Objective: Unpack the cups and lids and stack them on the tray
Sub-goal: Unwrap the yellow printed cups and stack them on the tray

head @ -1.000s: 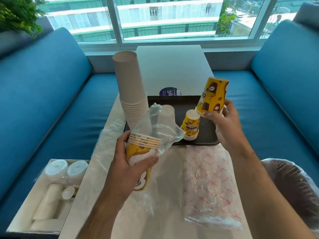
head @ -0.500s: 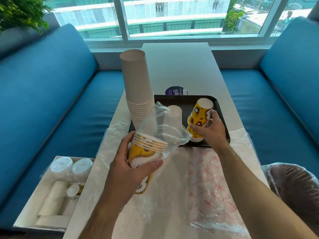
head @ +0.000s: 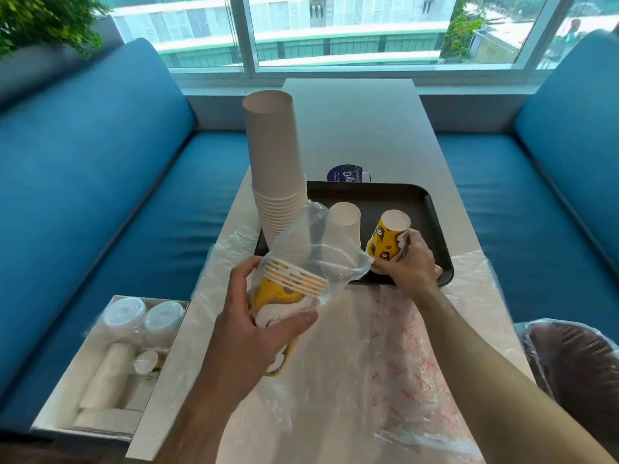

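Right hand (head: 407, 264) grips the upturned yellow cup (head: 388, 241) on the black tray (head: 432, 209), near its front edge.
Left hand (head: 258, 316) holds a bagged stack of yellow cups (head: 284, 289) above the tabletop; a tall white cup stack (head: 274, 169) stands at the tray's left edge.

- Bag (head: 321, 242) veils the white cup (head: 345, 217) behind it.
- Right hand (head: 407, 266) hides the yellow stack's (head: 388, 239) base.
- Bin (head: 576, 366) cut off at right edge.
- Sticker (head: 346, 173) print too small to read.
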